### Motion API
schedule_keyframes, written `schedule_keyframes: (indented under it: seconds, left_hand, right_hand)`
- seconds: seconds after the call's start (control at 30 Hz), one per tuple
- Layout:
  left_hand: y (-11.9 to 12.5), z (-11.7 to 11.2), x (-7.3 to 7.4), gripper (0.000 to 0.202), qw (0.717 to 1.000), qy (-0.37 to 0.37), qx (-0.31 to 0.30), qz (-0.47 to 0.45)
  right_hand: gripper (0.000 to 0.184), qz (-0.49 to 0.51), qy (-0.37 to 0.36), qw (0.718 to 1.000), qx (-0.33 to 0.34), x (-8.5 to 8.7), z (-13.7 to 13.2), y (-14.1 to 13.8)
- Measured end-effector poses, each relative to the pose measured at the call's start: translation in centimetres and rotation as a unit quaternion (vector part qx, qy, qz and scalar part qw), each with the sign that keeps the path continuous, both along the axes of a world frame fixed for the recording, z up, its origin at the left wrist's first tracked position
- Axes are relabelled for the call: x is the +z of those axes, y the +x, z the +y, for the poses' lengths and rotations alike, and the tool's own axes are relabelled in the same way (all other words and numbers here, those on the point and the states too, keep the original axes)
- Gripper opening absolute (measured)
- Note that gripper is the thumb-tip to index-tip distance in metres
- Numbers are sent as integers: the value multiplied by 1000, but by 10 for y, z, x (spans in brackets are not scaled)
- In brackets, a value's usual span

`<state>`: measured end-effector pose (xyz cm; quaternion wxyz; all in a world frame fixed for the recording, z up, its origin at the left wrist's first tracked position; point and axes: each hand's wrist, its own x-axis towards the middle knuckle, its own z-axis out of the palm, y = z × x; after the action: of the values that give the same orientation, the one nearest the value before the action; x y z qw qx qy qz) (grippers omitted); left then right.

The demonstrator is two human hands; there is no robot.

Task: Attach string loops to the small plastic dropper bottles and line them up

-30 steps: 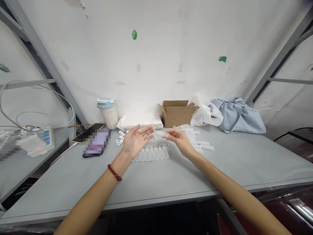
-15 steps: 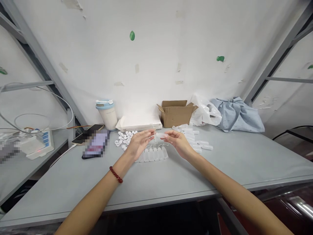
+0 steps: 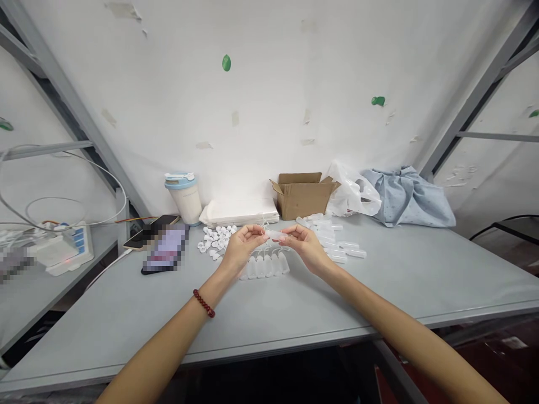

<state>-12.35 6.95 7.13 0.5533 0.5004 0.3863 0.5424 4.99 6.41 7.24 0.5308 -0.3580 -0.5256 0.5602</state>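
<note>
A small translucent plastic tube [image 3: 275, 235] is held level above the desk between both hands. My right hand [image 3: 304, 242] pinches its body from the right. At the other end, the fingertips of my left hand [image 3: 245, 245] are closed on what looks like a white cap with a thin string; the fingers partly hide it. Just below the hands, a row of capped tubes [image 3: 267, 266] with string loops lies side by side on the desk. Loose white caps [image 3: 217, 238] are heaped left of my left hand. Uncapped tubes [image 3: 348, 250] lie scattered beyond my right hand.
Along the wall stand a blue-lidded cup [image 3: 184, 199], a white stack [image 3: 240, 211], an open cardboard box [image 3: 304, 199], a white plastic bag [image 3: 352, 193] and a blue cloth bag [image 3: 410, 199]. Two phones, one a lit phone [image 3: 166, 249], and a power strip [image 3: 73, 252] are at left.
My left hand has closed its fingers onto the cap end of the tube, having been more outstretched before. My right hand has shifted slightly left along the tube.
</note>
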Motion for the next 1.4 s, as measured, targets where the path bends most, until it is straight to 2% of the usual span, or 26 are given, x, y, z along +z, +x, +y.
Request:
schedule_keyframes:
  seconds: [0.17,0.43,0.73,0.8,0.9,1.0,1.1,1.2,1.4]
  left_hand:
    - [-1,-1,1,28,1000,2,3,11]
    - [2,-3,2,37,998,4,-42,37]
    - [5,-4,-3,28,986,69,23,153]
    - [5,-5,-5,22,964,137,65,219]
    - [6,-8,-8,23,887,299,105,337]
    - [11,-13,-12,33,804,413,68,423]
    - [18,-16,-16,39,756,437,50,486]
    - [24,-16,-20,41,738,433,70,513]
    - [29,-14,-20,41,746,433,92,498]
  right_hand:
    - [27,-45,29,998,20,-3,-1,-2]
    - [29,-179,73,978,74,-7,-6,-3]
    - [29,-226,97,969,30,-14,-2,-5]
    - [28,-236,96,967,22,-14,-1,-5]
    - [27,-243,80,967,-2,-15,0,-4]
    - [25,-251,73,965,-30,-14,2,-3]
    - [20,-297,82,950,-57,-11,4,0]
    - [17,-331,77,938,-67,-7,5,2]
    - [19,-321,59,944,-54,1,3,5]
